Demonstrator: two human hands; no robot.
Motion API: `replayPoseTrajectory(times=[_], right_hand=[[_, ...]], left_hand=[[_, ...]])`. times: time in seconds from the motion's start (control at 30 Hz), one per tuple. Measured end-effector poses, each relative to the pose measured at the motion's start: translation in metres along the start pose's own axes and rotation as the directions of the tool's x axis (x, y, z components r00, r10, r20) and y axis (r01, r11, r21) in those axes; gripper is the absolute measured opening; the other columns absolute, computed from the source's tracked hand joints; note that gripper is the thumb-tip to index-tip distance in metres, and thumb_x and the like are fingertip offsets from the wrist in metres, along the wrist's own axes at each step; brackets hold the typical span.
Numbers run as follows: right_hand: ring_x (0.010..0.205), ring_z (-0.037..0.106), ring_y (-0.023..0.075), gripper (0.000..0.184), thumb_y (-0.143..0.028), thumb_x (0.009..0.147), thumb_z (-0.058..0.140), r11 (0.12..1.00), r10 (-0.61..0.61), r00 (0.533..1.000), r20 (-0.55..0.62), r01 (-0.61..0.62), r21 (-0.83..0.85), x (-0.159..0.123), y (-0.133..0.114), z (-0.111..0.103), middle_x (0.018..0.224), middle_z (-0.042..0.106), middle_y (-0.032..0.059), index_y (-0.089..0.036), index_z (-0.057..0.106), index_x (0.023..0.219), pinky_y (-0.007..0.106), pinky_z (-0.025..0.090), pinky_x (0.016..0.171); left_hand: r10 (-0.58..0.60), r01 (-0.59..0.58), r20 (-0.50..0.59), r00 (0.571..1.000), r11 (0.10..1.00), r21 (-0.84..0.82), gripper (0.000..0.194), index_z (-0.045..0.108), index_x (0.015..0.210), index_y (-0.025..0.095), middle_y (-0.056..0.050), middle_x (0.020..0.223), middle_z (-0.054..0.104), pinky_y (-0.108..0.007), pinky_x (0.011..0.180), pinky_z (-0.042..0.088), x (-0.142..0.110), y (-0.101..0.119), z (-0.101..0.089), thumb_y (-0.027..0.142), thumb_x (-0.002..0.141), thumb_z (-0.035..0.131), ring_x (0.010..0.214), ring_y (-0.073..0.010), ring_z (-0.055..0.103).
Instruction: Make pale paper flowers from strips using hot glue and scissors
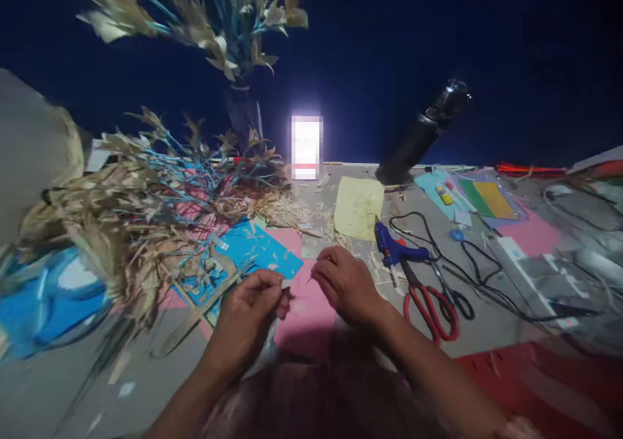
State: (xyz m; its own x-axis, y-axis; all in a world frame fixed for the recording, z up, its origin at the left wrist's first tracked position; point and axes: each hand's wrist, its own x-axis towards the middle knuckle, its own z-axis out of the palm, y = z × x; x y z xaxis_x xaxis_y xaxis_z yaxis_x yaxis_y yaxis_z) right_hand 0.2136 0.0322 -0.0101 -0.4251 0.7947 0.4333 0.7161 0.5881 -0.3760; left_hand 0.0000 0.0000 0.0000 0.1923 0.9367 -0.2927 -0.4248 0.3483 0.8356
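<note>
My left hand (250, 306) is closed in a pinch, with a small pale scrap (286, 284) showing at its fingertips. Opposite it, my right hand (346, 284) also has its fingers pinched together; whatever they hold is too small to make out. Both hands are above a pink sheet (304, 315), a short gap apart. Just beyond the left hand lies a blue sheet (272, 250) strewn with pale shreds. To the right of my right hand rest a blue glue gun (396, 247) and red-handled scissors (431, 309).
Dried husks (141, 263) and blue-stemmed husk flowers (195, 173) pile up at left. A vase (243, 117) with more stands behind. At the back are a bright, blurred-out light (305, 147) and a dark cylinder (413, 143). Black cords and a white power strip (530, 276) lie right.
</note>
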Motion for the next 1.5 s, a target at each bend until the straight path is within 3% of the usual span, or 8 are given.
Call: replayPoseTrajectory(times=[0.2,0.67,0.8,0.9,0.97,1.2,1.37,1.5], right_hand=[[0.073,0.054,0.0169,0.011,-0.011,0.092,0.067,0.987,-0.153,0.930,-0.334,0.128,-0.096,-0.004,-0.014,-0.017,0.092,0.070,0.0067,-0.020,0.073,0.095,0.028,0.042,0.063],[0.069,0.058,0.0158,0.022,-0.005,0.088,0.065,0.994,-0.064,0.885,-0.462,0.096,0.047,-0.008,-0.026,-0.019,0.085,0.074,0.0031,-0.025,0.074,0.095,0.028,0.045,0.061],[0.073,0.066,0.0175,0.010,-0.017,0.089,0.065,0.683,0.453,0.887,-0.090,-0.280,0.674,-0.008,-0.027,-0.025,0.081,0.071,0.0048,-0.020,0.075,0.090,0.028,0.051,0.064],[0.066,0.063,0.0154,0.009,-0.028,0.082,0.074,0.258,0.521,0.789,0.325,-0.509,0.821,-0.007,-0.029,-0.027,0.074,0.070,0.0018,-0.018,0.074,0.081,0.026,0.049,0.061],[0.064,0.060,0.0144,0.012,-0.029,0.076,0.077,0.137,0.509,0.759,0.406,-0.537,0.832,-0.006,-0.031,-0.026,0.070,0.068,0.0003,-0.018,0.073,0.078,0.026,0.048,0.060],[0.064,0.056,0.0138,0.018,-0.034,0.073,0.080,0.079,0.530,0.761,0.373,-0.482,0.872,-0.003,-0.037,-0.023,0.070,0.065,0.0000,-0.019,0.069,0.073,0.024,0.044,0.058],[0.060,0.055,0.0123,0.016,-0.032,0.077,0.075,0.123,0.556,0.733,0.392,-0.539,0.834,-0.005,-0.041,-0.026,0.067,0.064,-0.0008,-0.018,0.067,0.077,0.024,0.043,0.056],[0.058,0.054,0.0110,0.013,-0.028,0.078,0.073,0.244,0.534,0.756,0.380,-0.567,0.787,-0.008,-0.043,-0.024,0.067,0.063,-0.0019,-0.017,0.067,0.082,0.023,0.041,0.055]], left_hand=[[-0.131,0.136,0.081,0.988,0.989,-0.052,0.024,0.069,0.087,0.017,-0.009,0.098,0.071,-0.030,0.070,0.051,0.003,0.002,0.015,0.033,0.080,0.085,0.077,-0.0200,0.065],[-0.010,0.005,0.046,0.999,0.995,0.096,0.015,0.070,0.078,0.019,-0.003,0.063,0.068,-0.027,0.062,0.050,-0.001,0.008,0.041,0.029,0.080,0.081,0.059,-0.0181,0.064],[0.331,-0.325,0.060,0.942,0.851,0.413,0.010,0.074,0.073,0.021,-0.004,0.078,0.071,-0.024,0.067,0.053,-0.004,0.013,0.042,0.023,0.083,0.075,0.072,-0.0180,0.068],[0.452,-0.458,0.151,0.879,0.714,0.530,0.013,0.075,0.075,0.024,-0.002,0.079,0.072,-0.023,0.074,0.053,-0.004,0.013,0.040,0.018,0.086,0.070,0.079,-0.0176,0.069],[0.466,-0.473,0.168,0.869,0.683,0.557,0.013,0.075,0.077,0.025,-0.001,0.081,0.073,-0.022,0.074,0.053,-0.004,0.012,0.040,0.017,0.086,0.069,0.079,-0.0170,0.069],[0.370,-0.392,0.151,0.917,0.762,0.516,0.012,0.077,0.074,0.024,-0.004,0.082,0.075,-0.025,0.076,0.053,-0.006,0.007,0.038,0.021,0.085,0.073,0.080,-0.0191,0.069],[0.056,-0.047,-0.061,0.997,0.990,0.131,0.016,0.075,0.075,0.021,-0.005,0.093,0.073,-0.030,0.078,0.056,-0.003,0.005,0.031,0.031,0.073,0.088,0.083,-0.0209,0.069],[-0.128,0.123,-0.091,0.988,0.991,-0.060,0.030,0.070,0.080,0.018,-0.003,0.080,0.070,-0.027,0.071,0.054,0.000,0.005,0.032,0.030,0.066,0.094,0.071,-0.0170,0.066]])
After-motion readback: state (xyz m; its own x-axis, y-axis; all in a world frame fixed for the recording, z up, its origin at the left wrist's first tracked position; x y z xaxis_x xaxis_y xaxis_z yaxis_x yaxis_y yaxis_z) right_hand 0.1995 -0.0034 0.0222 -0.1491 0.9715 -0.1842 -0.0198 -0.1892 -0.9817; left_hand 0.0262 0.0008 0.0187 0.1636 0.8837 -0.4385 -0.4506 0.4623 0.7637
